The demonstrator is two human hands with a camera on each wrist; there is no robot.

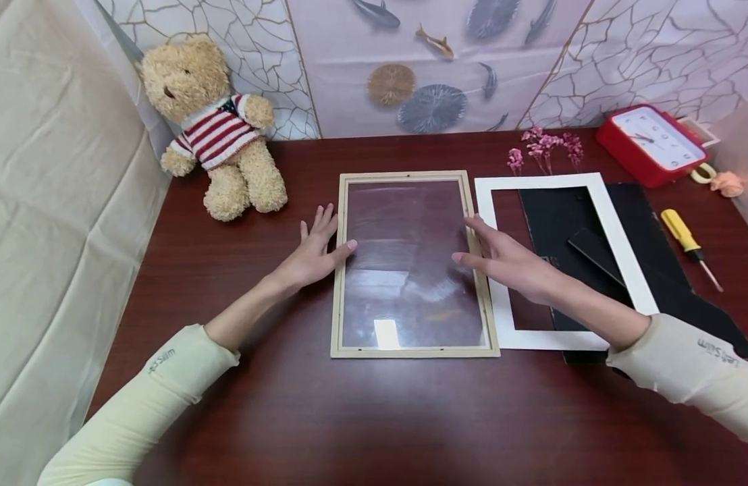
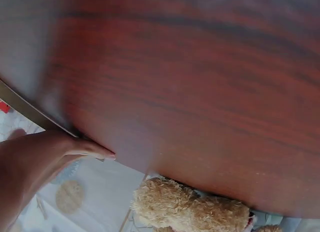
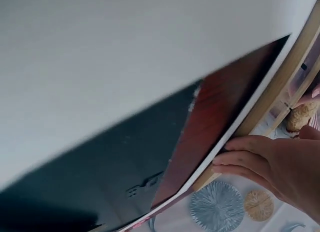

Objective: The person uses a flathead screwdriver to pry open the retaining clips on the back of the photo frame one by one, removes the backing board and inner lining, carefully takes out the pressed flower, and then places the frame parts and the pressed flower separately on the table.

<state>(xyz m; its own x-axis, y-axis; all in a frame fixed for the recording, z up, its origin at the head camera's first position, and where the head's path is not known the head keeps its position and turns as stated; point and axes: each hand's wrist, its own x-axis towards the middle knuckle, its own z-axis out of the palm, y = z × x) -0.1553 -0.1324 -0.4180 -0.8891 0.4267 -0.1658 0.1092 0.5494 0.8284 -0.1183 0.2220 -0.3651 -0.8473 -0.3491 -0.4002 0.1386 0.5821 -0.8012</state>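
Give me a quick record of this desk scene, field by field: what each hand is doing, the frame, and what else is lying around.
left hand: open, fingers straight, thumb tip on the left rail of the frame
right hand: open, fingers at the frame's right rail
picture frame: pale wood, flat on the table, glass in place
white mat: flat, right of the frame, overlapping the black backing board
screwdriver: yellow handle, right of the board
teddy bear: seated, far left corner
red clock: far right
pink flowers: behind the mat
table: dark red wood
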